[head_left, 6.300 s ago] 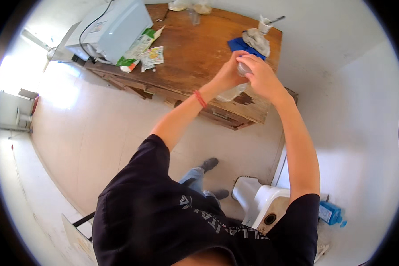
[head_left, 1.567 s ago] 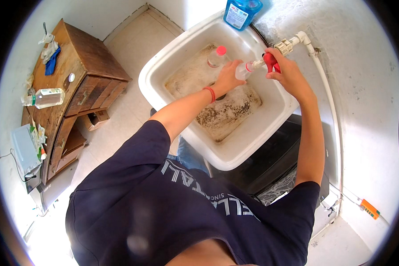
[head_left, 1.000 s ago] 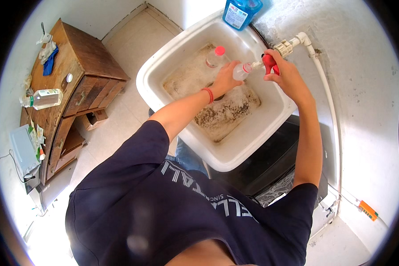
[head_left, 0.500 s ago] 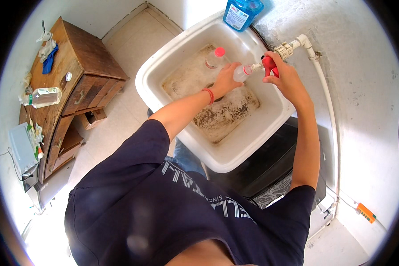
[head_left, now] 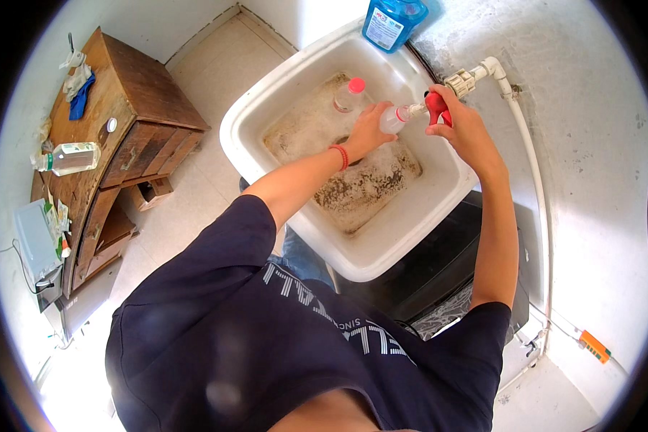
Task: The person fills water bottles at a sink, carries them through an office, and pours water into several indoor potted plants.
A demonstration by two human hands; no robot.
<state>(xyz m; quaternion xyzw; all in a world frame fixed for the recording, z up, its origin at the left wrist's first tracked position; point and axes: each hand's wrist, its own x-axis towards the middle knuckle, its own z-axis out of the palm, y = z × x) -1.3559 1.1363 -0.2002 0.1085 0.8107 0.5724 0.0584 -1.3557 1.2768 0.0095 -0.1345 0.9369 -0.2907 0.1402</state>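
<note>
My left hand [head_left: 367, 132] grips a clear plastic bottle [head_left: 392, 121] over the basin, its neck held up to the spout of the tap [head_left: 416, 109]. A red ring circles the bottle's neck. On the tap's red handle [head_left: 436, 108] rests my right hand [head_left: 462, 128], fingers curled round it. Beyond my left hand, a second clear bottle with a red cap [head_left: 348, 95] stands in the white sink [head_left: 266, 108]. The sink's bottom is stained brown, and my left hand partly hides the drain.
A blue detergent bottle [head_left: 394, 25] stands at the sink's far corner. White pipe [head_left: 529, 137] runs down the right wall. To the left, a worn wooden desk [head_left: 140, 86] carries a clear bottle [head_left: 75, 158], a cap and cloths. A black appliance [head_left: 432, 252] sits beneath the sink's right side.
Almost nothing differs. Both hands keep their holds on the bottle and the tap handle, with only a very slight shift.
</note>
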